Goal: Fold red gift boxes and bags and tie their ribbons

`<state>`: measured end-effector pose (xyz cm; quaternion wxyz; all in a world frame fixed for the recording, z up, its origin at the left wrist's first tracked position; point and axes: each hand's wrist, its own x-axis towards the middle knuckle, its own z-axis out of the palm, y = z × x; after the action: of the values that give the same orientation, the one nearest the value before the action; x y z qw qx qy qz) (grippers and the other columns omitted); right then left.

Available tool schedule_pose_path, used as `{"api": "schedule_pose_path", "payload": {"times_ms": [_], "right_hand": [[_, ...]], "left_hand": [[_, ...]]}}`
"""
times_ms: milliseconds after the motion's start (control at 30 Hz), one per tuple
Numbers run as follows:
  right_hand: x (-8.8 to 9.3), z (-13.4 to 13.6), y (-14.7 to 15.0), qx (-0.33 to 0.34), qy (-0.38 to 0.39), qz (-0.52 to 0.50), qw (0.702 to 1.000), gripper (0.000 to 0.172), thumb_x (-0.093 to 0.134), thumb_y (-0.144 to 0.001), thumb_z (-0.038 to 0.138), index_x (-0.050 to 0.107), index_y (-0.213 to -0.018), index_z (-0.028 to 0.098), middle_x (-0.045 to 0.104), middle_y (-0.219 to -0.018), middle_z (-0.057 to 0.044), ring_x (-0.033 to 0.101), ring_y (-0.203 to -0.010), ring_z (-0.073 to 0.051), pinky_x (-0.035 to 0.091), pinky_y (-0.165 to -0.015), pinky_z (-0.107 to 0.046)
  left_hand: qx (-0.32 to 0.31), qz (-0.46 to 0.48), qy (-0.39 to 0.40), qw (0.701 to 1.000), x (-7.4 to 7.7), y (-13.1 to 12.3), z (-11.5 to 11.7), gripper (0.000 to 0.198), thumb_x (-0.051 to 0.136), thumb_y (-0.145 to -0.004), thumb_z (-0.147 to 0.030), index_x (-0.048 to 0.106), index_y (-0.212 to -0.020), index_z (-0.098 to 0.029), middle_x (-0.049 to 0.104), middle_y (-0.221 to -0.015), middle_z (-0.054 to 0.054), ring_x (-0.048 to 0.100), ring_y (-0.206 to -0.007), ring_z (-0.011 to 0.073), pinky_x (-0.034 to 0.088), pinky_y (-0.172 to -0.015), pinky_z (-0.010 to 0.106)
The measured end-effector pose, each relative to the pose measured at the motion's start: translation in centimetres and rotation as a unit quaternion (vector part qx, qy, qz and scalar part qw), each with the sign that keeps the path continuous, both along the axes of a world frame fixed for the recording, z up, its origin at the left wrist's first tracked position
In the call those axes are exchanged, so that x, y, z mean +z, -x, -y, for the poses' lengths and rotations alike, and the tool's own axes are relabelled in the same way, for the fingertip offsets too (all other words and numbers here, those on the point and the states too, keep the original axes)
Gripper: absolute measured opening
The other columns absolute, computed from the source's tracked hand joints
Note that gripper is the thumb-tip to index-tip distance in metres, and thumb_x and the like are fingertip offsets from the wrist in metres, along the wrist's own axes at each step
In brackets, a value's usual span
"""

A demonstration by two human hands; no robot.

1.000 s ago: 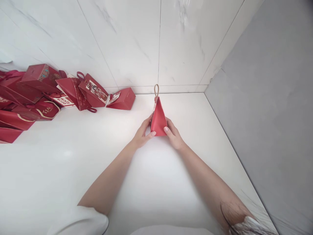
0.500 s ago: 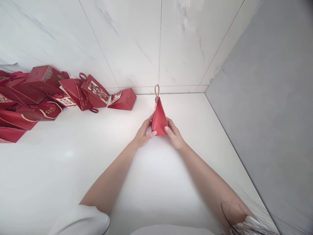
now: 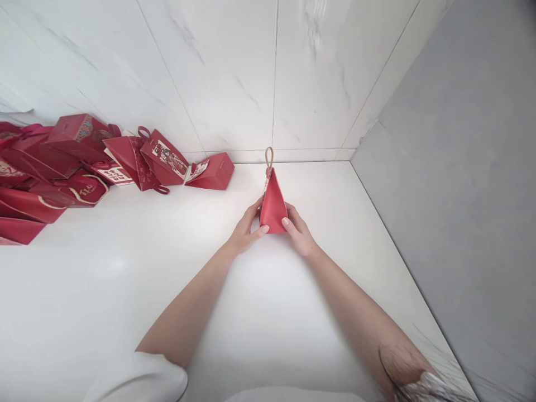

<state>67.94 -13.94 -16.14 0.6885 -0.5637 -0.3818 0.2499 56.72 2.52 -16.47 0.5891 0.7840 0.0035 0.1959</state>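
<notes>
The red box (image 3: 274, 212) is at the centre of the frame, its front face narrowing upward to a tan loop (image 3: 269, 157) near the wall (image 3: 226, 72). The left hand (image 3: 245, 230) and the right hand (image 3: 300, 231) hold it from either side. Each thumb presses on the front face by a lower corner while the other fingers reach around the sides, so each hand pinches an edge of the box; how the hidden fingertips lie behind it, I cannot tell. The box looks upright on the counter (image 3: 125, 301), though whether its base bears full weight there is not clear. The step in hand seems to be a two-handed hold, steadying or setting the box in place. The next move, as I judge it, calls for even pressure from both sides: if the box is let go, the thumbs should come off together so that it does not tip; if it is lifted or turned, the hands should stay level, since thin walls may bow under a hard squeeze. A darker red box (image 3: 218, 172) lies at upper centre-left, well apart from the hands, at the end of a pile (image 3: 75, 137) at upper left.
</notes>
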Motion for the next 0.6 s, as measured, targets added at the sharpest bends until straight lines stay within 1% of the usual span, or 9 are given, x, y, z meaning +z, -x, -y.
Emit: {"api": "schedule_pose_path", "payload": {"times_ms": [133, 400, 600], "right_hand": [[-0.07, -0.06, -0.07, -0.001, 0.002, 0.008, 1.000, 0.052, 0.053, -0.096, 0.056, 0.048, -0.139, 0.027, 0.049, -0.152, -0.009, 0.053, -0.134, -0.027, 0.044, -0.113, -0.047], [-0.13, -0.01, -0.01, 0.005, -0.003, 0.005, 1.000, 0.050, 0.053, -0.097, 0.055, 0.048, -0.139, 0.028, 0.048, -0.153, -0.009, 0.052, -0.135, -0.026, 0.044, -0.114, -0.047], [0.02, 0.00, 0.01, 0.005, 0.000, 0.004, 1.000, 0.052, 0.053, -0.096, 0.056, 0.048, -0.139, 0.027, 0.048, -0.153, -0.009, 0.051, -0.136, -0.027, 0.044, -0.114, -0.047]], "left_hand": [[-0.001, 0.001, -0.001, 1.000, 0.02, -0.06, -0.02, 0.077, 0.063, -0.089, -0.055, 0.035, -0.154, -0.024, 0.032, -0.163, 0.012, 0.037, -0.145, 0.0385, 0.032, -0.120, 0.056], [-0.001, 0.000, -0.003, 1.000, -0.08, -0.01, -0.10, 0.076, 0.062, -0.089, -0.054, 0.035, -0.154, -0.024, 0.031, -0.163, 0.012, 0.035, -0.146, 0.0375, 0.031, -0.120, 0.056], [-0.005, 0.003, 0.002, 1.000, -0.09, -0.02, -0.08, 0.076, 0.063, -0.090, -0.053, 0.035, -0.154, -0.024, 0.029, -0.164, 0.012, 0.035, -0.146, 0.0375, 0.031, -0.120, 0.055]]}}
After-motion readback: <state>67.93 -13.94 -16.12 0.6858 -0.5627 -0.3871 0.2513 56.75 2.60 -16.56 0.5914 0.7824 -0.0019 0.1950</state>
